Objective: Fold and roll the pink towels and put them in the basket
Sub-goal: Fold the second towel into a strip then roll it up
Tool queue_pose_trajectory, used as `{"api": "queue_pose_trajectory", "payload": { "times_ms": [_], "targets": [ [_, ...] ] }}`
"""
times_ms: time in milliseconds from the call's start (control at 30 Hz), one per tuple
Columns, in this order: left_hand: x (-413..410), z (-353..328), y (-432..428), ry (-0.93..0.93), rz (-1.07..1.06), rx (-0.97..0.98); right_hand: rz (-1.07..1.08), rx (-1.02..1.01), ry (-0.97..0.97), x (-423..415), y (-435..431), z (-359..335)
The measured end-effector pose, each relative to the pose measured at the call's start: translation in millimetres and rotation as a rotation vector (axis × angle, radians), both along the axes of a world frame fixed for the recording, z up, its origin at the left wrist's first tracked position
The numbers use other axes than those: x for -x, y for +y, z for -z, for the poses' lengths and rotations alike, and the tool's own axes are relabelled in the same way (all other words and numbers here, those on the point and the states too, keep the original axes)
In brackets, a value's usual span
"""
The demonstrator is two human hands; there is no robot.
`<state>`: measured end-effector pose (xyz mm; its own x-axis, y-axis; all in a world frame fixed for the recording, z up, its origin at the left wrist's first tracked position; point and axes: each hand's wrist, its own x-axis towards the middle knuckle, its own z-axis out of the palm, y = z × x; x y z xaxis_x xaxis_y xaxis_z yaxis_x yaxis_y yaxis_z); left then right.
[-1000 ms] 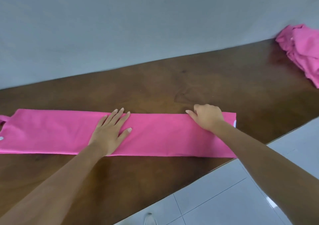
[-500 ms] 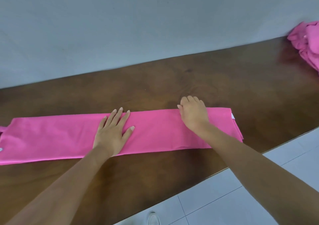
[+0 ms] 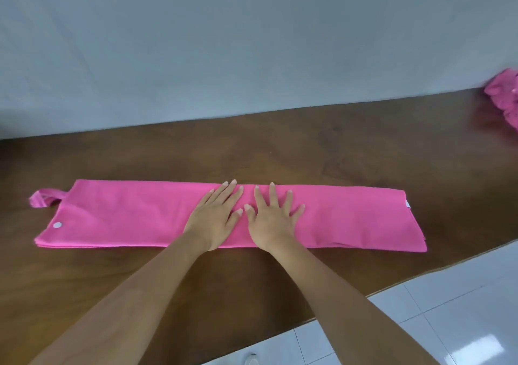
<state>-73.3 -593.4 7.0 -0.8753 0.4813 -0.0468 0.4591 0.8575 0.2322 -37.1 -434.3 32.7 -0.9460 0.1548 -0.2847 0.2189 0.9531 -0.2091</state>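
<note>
Bright pink folded towel point(image 3: 134, 214), dark brown wooden table point(image 3: 308, 151), grey-blue wall point(image 3: 224, 42), white floor tiles point(image 3: 448, 308)

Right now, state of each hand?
Left hand: open, fingers straight, pressed flat on the folded pink towel.
Right hand: open, fingers spread, flat on the same towel, holding nothing.

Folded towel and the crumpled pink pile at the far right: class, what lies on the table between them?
Nothing. The head view shows only bare brown table between the folded towel and the crumpled pile.
</note>
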Motion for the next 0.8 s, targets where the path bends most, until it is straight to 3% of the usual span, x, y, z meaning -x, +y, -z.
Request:
{"api": "queue_pose_trajectory", "payload": {
  "times_ms": [800],
  "targets": [
    [9, -4, -251, -0.013, -0.402, 0.158, 0.116, -0.226, -0.049, -7, -20, 7]
  ]
}}
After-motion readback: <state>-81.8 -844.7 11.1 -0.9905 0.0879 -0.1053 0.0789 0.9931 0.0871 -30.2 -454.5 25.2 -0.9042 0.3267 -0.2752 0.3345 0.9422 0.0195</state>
